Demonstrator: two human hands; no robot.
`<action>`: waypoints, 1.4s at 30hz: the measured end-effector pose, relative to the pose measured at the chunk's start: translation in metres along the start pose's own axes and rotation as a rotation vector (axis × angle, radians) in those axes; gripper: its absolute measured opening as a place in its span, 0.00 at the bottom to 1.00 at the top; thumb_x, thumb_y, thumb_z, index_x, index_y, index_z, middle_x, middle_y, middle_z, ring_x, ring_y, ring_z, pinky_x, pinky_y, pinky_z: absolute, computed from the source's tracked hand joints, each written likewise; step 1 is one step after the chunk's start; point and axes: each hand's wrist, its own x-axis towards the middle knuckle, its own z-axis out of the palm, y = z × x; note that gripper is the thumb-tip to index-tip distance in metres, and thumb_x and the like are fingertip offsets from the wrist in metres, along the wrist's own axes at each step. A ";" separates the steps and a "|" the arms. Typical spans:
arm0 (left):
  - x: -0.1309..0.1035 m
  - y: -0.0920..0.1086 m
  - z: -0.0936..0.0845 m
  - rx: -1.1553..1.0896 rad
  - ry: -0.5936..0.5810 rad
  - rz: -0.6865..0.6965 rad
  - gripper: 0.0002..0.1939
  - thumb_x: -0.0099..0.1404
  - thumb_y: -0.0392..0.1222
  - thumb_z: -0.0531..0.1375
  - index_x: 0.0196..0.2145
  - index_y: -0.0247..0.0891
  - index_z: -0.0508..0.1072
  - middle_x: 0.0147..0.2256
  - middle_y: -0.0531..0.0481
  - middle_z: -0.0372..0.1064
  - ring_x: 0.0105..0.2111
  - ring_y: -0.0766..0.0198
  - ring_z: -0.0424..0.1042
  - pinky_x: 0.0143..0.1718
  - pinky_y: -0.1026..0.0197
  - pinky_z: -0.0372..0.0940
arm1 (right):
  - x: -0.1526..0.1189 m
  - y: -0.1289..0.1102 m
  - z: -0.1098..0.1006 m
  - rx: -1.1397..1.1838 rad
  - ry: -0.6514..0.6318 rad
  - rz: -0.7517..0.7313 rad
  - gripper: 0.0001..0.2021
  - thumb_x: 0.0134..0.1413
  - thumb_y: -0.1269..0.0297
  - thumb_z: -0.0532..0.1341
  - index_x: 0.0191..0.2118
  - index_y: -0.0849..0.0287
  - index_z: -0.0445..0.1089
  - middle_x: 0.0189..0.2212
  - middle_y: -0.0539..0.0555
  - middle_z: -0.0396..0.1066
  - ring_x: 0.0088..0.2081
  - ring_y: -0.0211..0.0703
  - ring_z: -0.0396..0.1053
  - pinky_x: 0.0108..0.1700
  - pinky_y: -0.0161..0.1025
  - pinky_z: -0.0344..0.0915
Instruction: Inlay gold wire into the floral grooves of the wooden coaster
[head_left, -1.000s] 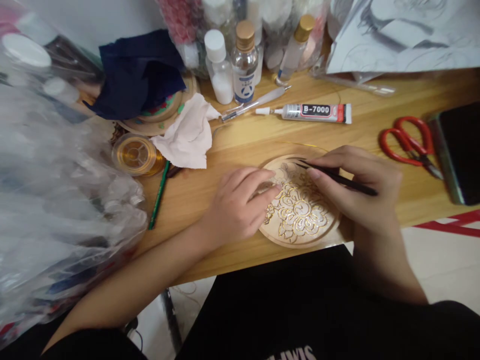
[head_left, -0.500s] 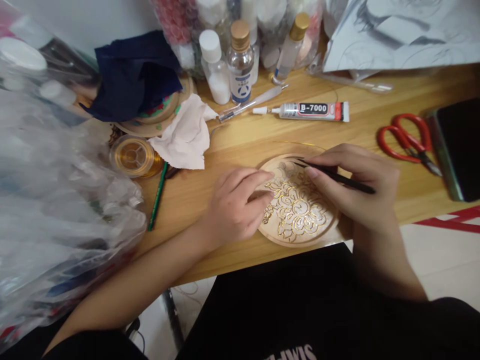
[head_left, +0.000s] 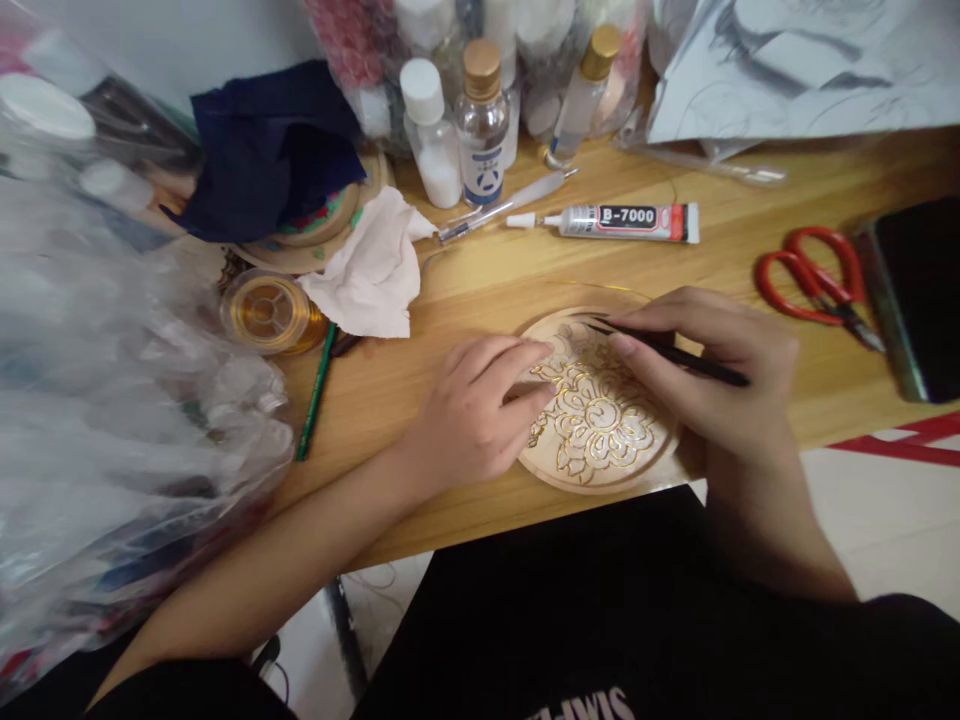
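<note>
A round wooden disc (head_left: 559, 465) with a raised rim lies near the table's front edge. On its face is a flower pattern (head_left: 600, 412) outlined in gold wire, partly filled in white; its upper part shows only dark drawn lines. My left hand (head_left: 487, 405) holds the disc at its left side, thumb and forefinger bent onto the face with a gap between them. Black tweezers (head_left: 694, 362) are pinched in my right hand (head_left: 720, 370), their tips at the disc's upper rim. Whether anything sits between the tips is too small to tell.
Beyond the disc lie a B-7000 glue tube (head_left: 626, 222), a clear pen-like tool (head_left: 510, 205) and several bottles (head_left: 482, 130). Red-handled scissors (head_left: 814, 275) and a dark phone-like slab (head_left: 919, 300) are at right. Leftward are a gold wire spool (head_left: 270, 312), green pencil (head_left: 316, 395) and plastic bags (head_left: 150, 400).
My left hand has shifted very slightly to the right on the disc. The right hand and the tweezers stay in nearly the same place.
</note>
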 end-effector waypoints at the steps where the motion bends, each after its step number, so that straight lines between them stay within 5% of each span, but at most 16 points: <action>1: 0.000 0.000 0.000 -0.001 0.002 -0.002 0.10 0.64 0.33 0.56 0.39 0.37 0.76 0.49 0.43 0.70 0.48 0.54 0.67 0.47 0.50 0.67 | 0.000 0.000 0.000 -0.004 -0.006 0.002 0.07 0.53 0.69 0.67 0.39 0.51 0.77 0.29 0.51 0.74 0.28 0.40 0.69 0.28 0.40 0.62; 22: 0.001 -0.001 -0.001 -0.036 -0.017 0.003 0.10 0.65 0.33 0.55 0.39 0.34 0.77 0.48 0.39 0.69 0.47 0.51 0.67 0.46 0.47 0.68 | 0.000 -0.003 0.001 -0.015 -0.014 0.028 0.06 0.53 0.68 0.66 0.39 0.53 0.77 0.29 0.51 0.74 0.28 0.38 0.68 0.29 0.40 0.63; 30: 0.001 0.000 0.000 0.000 -0.006 0.011 0.09 0.65 0.32 0.56 0.39 0.34 0.76 0.47 0.41 0.70 0.46 0.53 0.68 0.46 0.49 0.67 | -0.005 0.003 0.004 0.003 0.045 0.141 0.10 0.60 0.66 0.61 0.47 0.55 0.74 0.38 0.52 0.78 0.35 0.37 0.74 0.38 0.39 0.69; 42: 0.003 0.001 -0.002 0.035 -0.003 0.057 0.08 0.66 0.32 0.56 0.40 0.33 0.75 0.44 0.40 0.72 0.45 0.54 0.68 0.45 0.51 0.66 | -0.004 0.005 0.003 -0.052 0.011 0.106 0.08 0.61 0.66 0.59 0.43 0.56 0.75 0.37 0.53 0.78 0.38 0.40 0.76 0.41 0.38 0.72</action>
